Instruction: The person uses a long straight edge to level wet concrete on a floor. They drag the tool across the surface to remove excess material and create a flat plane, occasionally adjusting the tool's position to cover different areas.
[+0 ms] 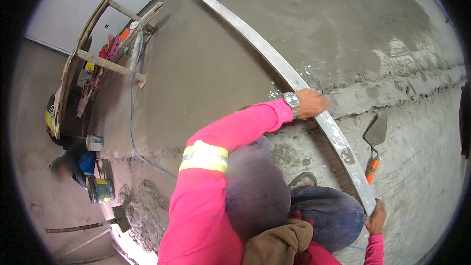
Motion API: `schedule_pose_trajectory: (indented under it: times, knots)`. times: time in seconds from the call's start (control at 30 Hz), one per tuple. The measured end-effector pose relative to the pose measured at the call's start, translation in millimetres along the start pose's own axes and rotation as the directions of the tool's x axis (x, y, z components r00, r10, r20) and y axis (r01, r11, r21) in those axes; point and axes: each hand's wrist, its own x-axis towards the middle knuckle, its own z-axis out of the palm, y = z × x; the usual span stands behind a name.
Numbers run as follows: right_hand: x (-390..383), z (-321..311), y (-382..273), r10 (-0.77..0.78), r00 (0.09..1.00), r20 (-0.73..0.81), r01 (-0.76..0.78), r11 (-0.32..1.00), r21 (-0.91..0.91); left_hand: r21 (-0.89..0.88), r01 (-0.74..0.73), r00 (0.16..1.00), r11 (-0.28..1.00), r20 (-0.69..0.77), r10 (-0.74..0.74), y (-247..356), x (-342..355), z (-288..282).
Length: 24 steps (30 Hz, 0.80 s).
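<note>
Both hands grip a long metal straightedge (294, 81) that lies across wet cement floor (221, 54): the left hand (311, 103), with a wristwatch (291, 99) and pink sleeve (235, 127), is closed over its middle, and the right hand (375, 218) is wrapped around its near end. The straightedge runs from the right hand away to the far upper part of the floor, flat on the grey surface. It looks stiff and long, probably light for its length but awkward, and slick with slurry, so holding it at two well-separated places seems sensible. A trowel (375, 140) with an orange handle lies just beside it on rougher cement. Two buckets (98, 167) stand far left near another person.
</note>
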Motion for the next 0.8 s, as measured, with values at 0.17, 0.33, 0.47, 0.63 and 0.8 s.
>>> schedule_pose_trajectory:
  times: [0.17, 0.33, 0.47, 0.63, 0.8]
  knots:
    - [2.0, 56.6, -27.6, 0.155, 0.987, -0.047, -0.147, 0.981, 0.129, 0.113, 0.047, 0.999, 0.992, -0.003, -0.047, -39.4, -4.2, -1.4]
    - [7.7, 74.0, -57.8, 0.212, 0.977, -0.037, -0.201, 0.960, 0.195, 0.192, 0.041, 0.999, 0.980, 0.028, -0.047, -62.7, -6.2, -8.5]
    - [11.5, 83.2, -76.3, 0.218, 0.976, -0.020, -0.208, 0.953, 0.221, 0.176, 0.029, 0.999, 0.984, 0.023, -0.034, -66.8, -7.9, 6.3]
    - [19.5, 88.0, -94.0, 0.240, 0.971, 0.004, -0.235, 0.945, 0.228, 0.185, -0.017, 1.000, 0.983, 0.010, 0.015, -80.4, -8.0, 24.3]
    - [26.5, 91.8, -110.0, 0.268, 0.963, 0.023, -0.265, 0.933, 0.241, 0.158, -0.029, 1.000, 0.987, -0.001, 0.030, -87.3, -8.2, 30.9]
